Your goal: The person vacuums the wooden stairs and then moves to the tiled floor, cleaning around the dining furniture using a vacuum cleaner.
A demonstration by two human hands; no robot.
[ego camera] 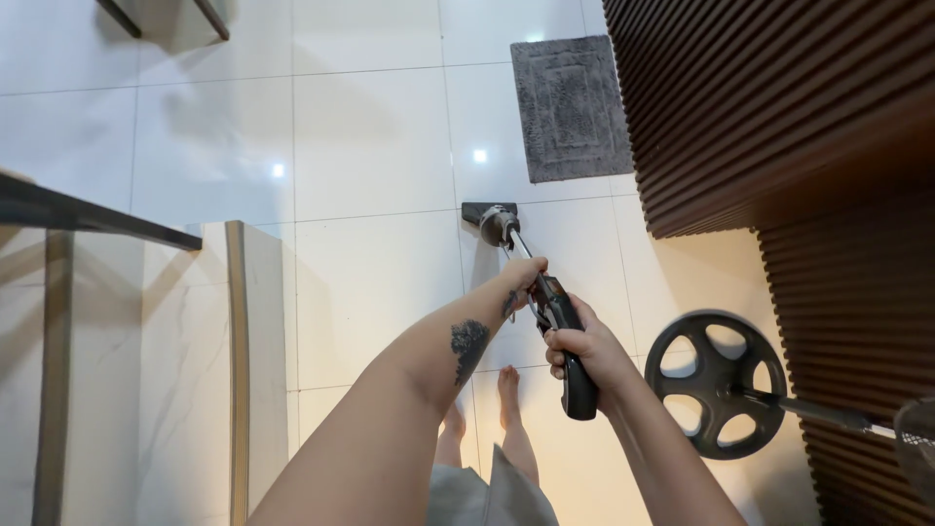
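Both my hands hold a dark stick vacuum cleaner (545, 292) that slants down to the white tiled floor. My right hand (584, 351) is wrapped around its black handle at the near end. My left hand (521, 282), on a tattooed forearm, grips the tube just ahead of the handle. The vacuum's flat head (490, 216) rests on the tiles, just short of a grey mat (570, 107). My bare feet (487, 409) stand below the handle.
A dark ribbed wooden wall unit (769, 107) fills the right side. A black barbell weight plate (718, 383) on its bar leans by it. A marble-look glass-topped counter (146, 321) stands at the left. Furniture legs (166, 18) show at top left.
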